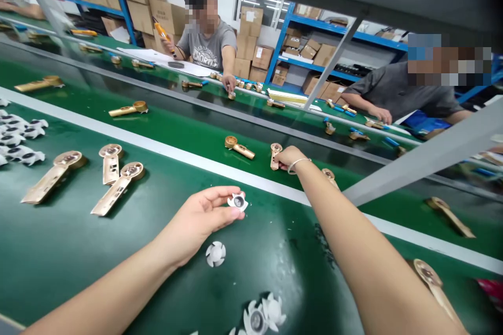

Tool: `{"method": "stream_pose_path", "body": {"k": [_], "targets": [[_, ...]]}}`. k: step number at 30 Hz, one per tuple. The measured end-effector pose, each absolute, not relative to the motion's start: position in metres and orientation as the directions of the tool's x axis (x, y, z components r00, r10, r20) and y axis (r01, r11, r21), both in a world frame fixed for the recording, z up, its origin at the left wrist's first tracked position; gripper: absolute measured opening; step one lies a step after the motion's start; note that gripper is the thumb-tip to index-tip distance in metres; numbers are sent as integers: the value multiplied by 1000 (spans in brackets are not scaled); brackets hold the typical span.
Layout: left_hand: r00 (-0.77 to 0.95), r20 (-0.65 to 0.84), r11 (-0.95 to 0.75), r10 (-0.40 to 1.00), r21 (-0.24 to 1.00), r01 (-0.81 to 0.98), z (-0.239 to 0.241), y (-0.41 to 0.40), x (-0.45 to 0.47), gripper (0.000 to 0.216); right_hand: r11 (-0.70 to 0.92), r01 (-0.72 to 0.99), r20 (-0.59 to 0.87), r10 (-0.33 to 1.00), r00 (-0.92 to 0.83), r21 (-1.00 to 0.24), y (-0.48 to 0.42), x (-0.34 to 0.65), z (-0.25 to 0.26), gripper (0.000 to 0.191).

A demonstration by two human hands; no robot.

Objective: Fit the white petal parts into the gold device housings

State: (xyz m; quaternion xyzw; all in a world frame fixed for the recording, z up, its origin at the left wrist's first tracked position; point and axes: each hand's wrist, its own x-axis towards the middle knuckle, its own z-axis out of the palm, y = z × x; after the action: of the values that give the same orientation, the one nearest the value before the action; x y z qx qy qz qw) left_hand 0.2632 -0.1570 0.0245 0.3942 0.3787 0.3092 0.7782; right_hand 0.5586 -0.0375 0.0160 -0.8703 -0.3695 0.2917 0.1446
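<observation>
My left hand is closed, pinching a small white fan impeller between thumb and fingers above the green table. Farther forward, my right hand is closed at the handle end of a gold handheld-fan housing on the belt beyond the white strip; its fingertips are partly hidden. Below my left hand lies a loose impeller. More white impellers sit at the near edge. Left of that hand, several gold housings rest on the table.
A pile of impellers stands at the far left. Other gold housings lie along the green belt. A slanted grey post rises at right. Across the line, co-workers sit, one holding an orange power screwdriver.
</observation>
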Motion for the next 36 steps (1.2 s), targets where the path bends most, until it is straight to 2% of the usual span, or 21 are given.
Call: {"method": "stream_pose_path", "body": {"k": [3,6,10,13,16,19,22,29,33,36], "targets": [[514,-343,479,786,864,-156,28,-160,264,41,-674,553,-401,737,543,-490,-58,564,22,39],[495,-327,447,805,882,-146,29,-160,263,38,-598,554,-350,797,493,-580,-95,553,32,36],[454,-262,393,852,892,-224,28,-163,266,34,-385,558,-266,921,284,-735,-163,512,34,37],[429,-204,352,880,887,-300,25,-165,270,35,-164,605,-71,982,174,-779,-205,487,25,42],[410,-179,334,894,877,-345,19,-165,272,41,42,741,150,985,80,-670,-225,475,14,48],[387,-177,317,905,887,-336,13,-163,272,44,173,798,226,973,-48,-578,-229,471,7,41],[377,-175,305,910,897,-320,12,-161,270,43,245,809,303,949,-87,-535,-227,471,6,37],[379,-178,299,908,910,-288,11,-161,269,39,303,876,353,921,-167,-376,-231,462,12,39],[367,-146,254,919,930,-265,11,-163,268,38,297,886,354,920,-166,-357,-234,457,11,46],[371,-162,281,914,915,-291,11,-162,268,37,318,888,357,914,-194,-331,-235,458,9,48]]}}
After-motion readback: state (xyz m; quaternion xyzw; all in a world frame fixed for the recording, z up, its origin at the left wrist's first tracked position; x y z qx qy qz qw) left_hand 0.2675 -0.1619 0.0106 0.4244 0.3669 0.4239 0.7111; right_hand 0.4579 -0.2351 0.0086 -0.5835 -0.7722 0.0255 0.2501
